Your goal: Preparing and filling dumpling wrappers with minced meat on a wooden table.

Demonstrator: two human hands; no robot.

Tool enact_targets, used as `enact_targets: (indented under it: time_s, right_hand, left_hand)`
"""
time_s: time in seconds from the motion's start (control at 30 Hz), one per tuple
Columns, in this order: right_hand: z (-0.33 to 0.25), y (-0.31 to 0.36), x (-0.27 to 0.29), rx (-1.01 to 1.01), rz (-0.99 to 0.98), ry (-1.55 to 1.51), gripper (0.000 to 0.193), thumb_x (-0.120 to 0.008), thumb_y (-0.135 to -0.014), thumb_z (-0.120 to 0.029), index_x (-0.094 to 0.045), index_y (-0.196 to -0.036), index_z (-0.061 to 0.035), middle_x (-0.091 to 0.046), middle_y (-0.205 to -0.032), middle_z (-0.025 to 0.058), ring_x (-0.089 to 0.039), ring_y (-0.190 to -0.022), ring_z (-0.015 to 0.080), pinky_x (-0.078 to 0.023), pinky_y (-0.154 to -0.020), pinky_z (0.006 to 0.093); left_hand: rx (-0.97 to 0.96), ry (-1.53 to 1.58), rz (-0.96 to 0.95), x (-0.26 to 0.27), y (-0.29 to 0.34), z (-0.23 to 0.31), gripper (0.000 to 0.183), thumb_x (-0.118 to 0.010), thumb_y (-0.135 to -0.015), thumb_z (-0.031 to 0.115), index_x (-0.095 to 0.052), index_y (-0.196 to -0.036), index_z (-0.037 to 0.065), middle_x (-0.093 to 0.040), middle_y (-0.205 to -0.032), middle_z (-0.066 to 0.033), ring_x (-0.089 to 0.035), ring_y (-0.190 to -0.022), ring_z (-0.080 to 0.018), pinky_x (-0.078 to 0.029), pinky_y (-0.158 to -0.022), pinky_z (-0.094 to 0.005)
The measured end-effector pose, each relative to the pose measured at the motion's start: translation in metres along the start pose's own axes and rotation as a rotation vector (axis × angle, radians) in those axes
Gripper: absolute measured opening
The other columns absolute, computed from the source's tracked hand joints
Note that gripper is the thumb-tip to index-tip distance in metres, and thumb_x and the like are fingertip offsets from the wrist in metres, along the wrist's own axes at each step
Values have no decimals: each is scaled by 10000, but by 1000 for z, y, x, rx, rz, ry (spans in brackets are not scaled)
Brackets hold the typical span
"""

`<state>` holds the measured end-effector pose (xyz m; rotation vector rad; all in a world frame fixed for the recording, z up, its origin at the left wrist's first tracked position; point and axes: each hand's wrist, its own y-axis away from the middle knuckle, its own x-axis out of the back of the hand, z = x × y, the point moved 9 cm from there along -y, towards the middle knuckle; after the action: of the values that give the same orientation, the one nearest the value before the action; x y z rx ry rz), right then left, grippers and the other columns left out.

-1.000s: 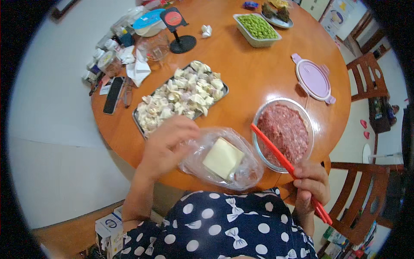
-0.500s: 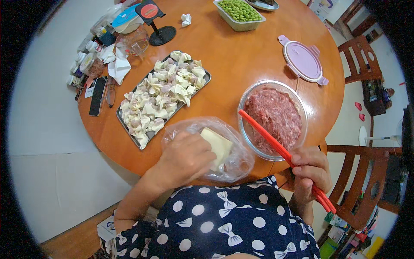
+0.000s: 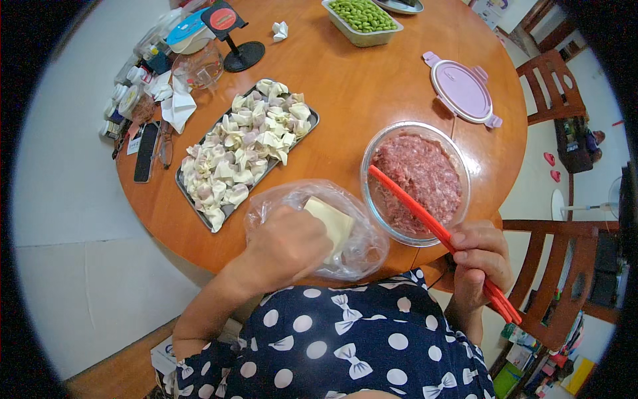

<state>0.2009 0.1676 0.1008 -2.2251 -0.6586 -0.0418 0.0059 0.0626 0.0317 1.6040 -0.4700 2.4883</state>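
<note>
My left hand (image 3: 289, 243) is closed, fingers curled down against the left side of a stack of square, pale wonton wrappers (image 3: 332, 223). Its fingertips are hidden, so whatever they pinch cannot be made out. The stack lies in an opened clear plastic bag (image 3: 365, 249) at the table's near edge. A pair of red chopsticks (image 3: 422, 216) is gripped together in my right hand (image 3: 482, 259). Their tips are over the left part of a clear round bowl (image 3: 367, 199) of ground meat (image 3: 419, 176). Left of the bag, folded wontons (image 3: 246, 143) crowd a dark metal tray (image 3: 267, 174).
A lilac lid (image 3: 462, 92) lies beyond the bowl. Green beans (image 3: 362, 14) fill a tub at the far side. Toward the left edge are a black phone stand (image 3: 242, 56), a phone (image 3: 146, 153), glasses (image 3: 165, 146), tissues (image 3: 178, 110) and several jars. Wooden chairs (image 3: 551, 90) stand right.
The whole view has shifted slightly. My left hand stays at the wrapper stack with its fingers curled, and my right hand still holds the chopsticks over the bowl.
</note>
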Motion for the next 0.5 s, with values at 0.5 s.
enact_targets:
  time_s: [0.5]
  right_hand:
    - [0,0,2,1,32,14,353,-577,-943,-352,-644,-816,-29,-664,-890,138,-646,-848,273,-523,-754,389]
  left_hand:
    - [142,248,85,5,12,-25,139,-689,-774,147,-614,-861,68,-606,-871,-92,-591,-873,-297,-456,-786,-405]
